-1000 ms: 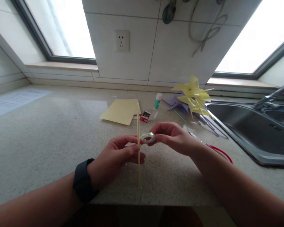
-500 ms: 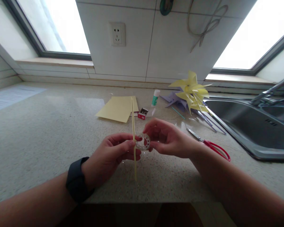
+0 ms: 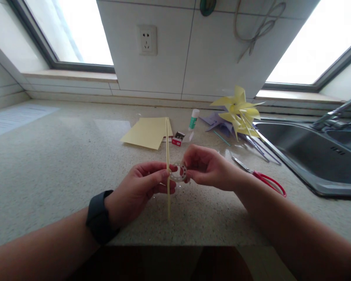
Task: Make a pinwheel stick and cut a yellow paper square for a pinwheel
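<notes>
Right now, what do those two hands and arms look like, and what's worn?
The left hand and right hand are human and gloveless. A broad, dark wristband, perhaps a watch, is worn on the left; the right has none. No sleeves or cables show.

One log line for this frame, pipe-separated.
left hand: holds yellow stick | right hand: holds clear tape roll | red-handled scissors: on counter, unheld | yellow pinwheels: near sink

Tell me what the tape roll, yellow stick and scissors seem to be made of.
Tape roll: probably clear plastic, somewhat glossy; its holed ring looks translucent.
Yellow stick: fairly matte, possibly rolled paper, its colour being close to the yellow sheet; plastic remains possible.
Scissors: blades likely metal, given their grey sheen; smooth red handles, probably plastic.
</notes>
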Demonstrator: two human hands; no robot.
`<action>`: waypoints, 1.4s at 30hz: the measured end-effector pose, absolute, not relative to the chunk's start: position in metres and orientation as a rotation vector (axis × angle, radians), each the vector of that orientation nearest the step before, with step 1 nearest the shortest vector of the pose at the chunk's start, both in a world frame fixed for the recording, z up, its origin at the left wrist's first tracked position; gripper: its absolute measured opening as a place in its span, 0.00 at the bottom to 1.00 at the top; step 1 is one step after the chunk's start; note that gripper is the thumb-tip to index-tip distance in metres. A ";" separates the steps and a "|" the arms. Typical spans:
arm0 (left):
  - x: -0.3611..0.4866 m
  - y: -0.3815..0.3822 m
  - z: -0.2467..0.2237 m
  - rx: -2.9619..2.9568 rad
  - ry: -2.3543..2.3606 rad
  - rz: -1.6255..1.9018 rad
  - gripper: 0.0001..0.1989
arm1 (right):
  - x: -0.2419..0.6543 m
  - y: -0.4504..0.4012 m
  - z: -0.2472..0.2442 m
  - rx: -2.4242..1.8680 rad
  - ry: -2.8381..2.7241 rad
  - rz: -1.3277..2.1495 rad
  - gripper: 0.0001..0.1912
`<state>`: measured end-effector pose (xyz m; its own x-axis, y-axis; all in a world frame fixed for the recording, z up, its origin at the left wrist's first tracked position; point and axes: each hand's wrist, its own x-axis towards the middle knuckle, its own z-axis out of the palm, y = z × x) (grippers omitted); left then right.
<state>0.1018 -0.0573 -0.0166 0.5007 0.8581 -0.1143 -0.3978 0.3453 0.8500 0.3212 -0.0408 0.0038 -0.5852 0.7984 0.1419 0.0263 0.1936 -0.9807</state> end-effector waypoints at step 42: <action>0.100 -0.057 -0.021 0.821 0.605 0.921 0.07 | 0.324 -0.039 -0.002 -0.919 -2.045 1.153 0.05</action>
